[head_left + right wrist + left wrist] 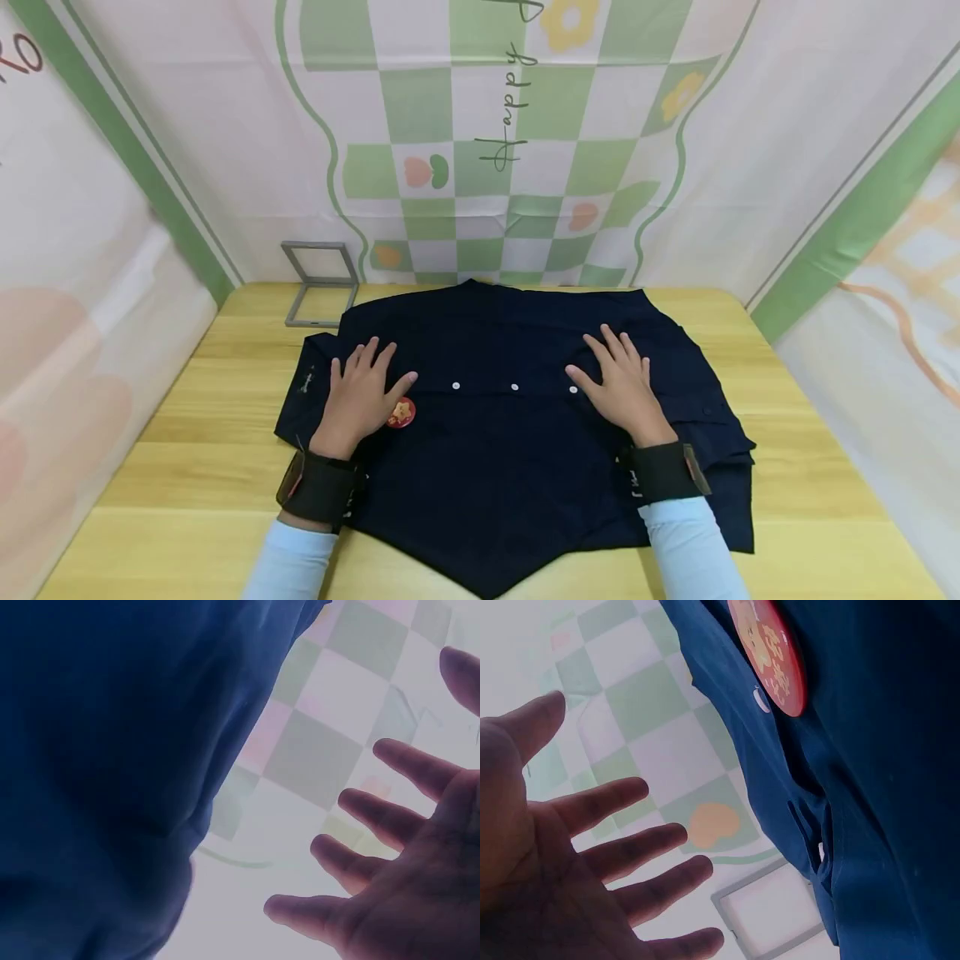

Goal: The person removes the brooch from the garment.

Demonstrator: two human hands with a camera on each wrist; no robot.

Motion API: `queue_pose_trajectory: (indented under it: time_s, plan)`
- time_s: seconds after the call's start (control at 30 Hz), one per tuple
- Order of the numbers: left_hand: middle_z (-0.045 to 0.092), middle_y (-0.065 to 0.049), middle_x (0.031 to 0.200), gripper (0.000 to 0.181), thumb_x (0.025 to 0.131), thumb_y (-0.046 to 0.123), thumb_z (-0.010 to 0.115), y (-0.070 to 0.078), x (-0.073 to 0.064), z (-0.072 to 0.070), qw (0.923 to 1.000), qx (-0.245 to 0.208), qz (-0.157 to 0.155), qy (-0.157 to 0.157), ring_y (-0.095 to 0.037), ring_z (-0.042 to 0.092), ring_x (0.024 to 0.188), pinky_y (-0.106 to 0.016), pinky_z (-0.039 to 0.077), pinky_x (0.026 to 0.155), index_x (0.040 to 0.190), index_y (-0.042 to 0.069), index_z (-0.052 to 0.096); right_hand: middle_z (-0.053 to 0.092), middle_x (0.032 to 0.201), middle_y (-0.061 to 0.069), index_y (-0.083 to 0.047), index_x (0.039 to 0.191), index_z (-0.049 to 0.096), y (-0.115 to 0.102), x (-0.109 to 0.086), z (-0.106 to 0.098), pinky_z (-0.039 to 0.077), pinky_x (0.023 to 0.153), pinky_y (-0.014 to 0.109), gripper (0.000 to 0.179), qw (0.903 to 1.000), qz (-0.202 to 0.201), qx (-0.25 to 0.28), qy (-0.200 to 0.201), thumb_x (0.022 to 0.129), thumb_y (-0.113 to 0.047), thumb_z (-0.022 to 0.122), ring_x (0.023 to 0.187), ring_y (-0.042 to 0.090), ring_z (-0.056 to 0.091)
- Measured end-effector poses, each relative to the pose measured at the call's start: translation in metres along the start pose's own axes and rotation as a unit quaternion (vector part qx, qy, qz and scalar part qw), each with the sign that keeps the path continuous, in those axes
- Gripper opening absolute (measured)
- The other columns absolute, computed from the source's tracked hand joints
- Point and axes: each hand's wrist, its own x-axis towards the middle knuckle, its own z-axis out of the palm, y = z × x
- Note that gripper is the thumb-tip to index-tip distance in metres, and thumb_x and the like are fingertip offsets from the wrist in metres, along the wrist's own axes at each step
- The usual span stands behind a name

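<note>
A dark navy shirt lies spread sideways over the table, its row of white buttons running across the middle. A round red badge with a yellow star figure is on it, beside my left thumb. Fingers spread, my left hand is over the shirt's left part; the left wrist view shows a gap between palm and cloth. Over the right part is my right hand, also with straight, spread fingers and holding nothing. The right wrist view shows its palm apart from the cloth.
A grey frame-like stand sits at the table's back left, close to the shirt. Wood-grain tabletop shows around the cloth. Behind hangs a green-and-white checked curtain, with more printed cloth at both sides.
</note>
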Motion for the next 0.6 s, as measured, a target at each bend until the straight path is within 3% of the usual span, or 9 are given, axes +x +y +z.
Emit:
queue_pose_trajectory:
  time_s: [0.13,0.43,0.6]
  plan:
    - [0.034,-0.026,0.154,0.061,0.1,0.044,0.054,-0.001,0.0,0.0,0.9999,0.009,0.007,0.012,-0.047,0.032,0.141,-0.066,0.017,0.117,0.147,0.007,0.044,0.013,0.163,0.022,-0.007,0.153,0.032,-0.007,0.006,0.004,0.004,0.113,0.074,0.073,0.9999,-0.013,-0.01,-0.001,0.098,-0.05,0.054,0.149,0.048,0.004]
    - [0.038,-0.026,0.152,0.061,0.1,0.045,0.053,-0.005,0.002,-0.002,0.9999,0.0,0.011,0.001,-0.046,0.039,0.137,-0.063,0.032,0.111,0.146,0.007,0.045,0.021,0.16,0.022,-0.006,0.15,0.038,-0.028,0.02,0.016,0.013,0.117,0.068,0.068,0.9979,-0.063,-0.014,0.01,0.097,-0.043,0.059,0.148,0.047,0.013]
    - [0.044,-0.026,0.146,0.059,0.1,0.043,0.054,-0.008,0.002,-0.002,0.9999,0.001,0.008,-0.012,-0.046,0.047,0.129,-0.063,0.04,0.103,0.145,0.006,0.046,0.023,0.161,0.02,-0.007,0.15,0.038,-0.041,0.023,0.024,0.019,0.117,0.064,0.068,0.9974,-0.072,0.005,-0.005,0.097,-0.043,0.059,0.148,0.045,0.014]
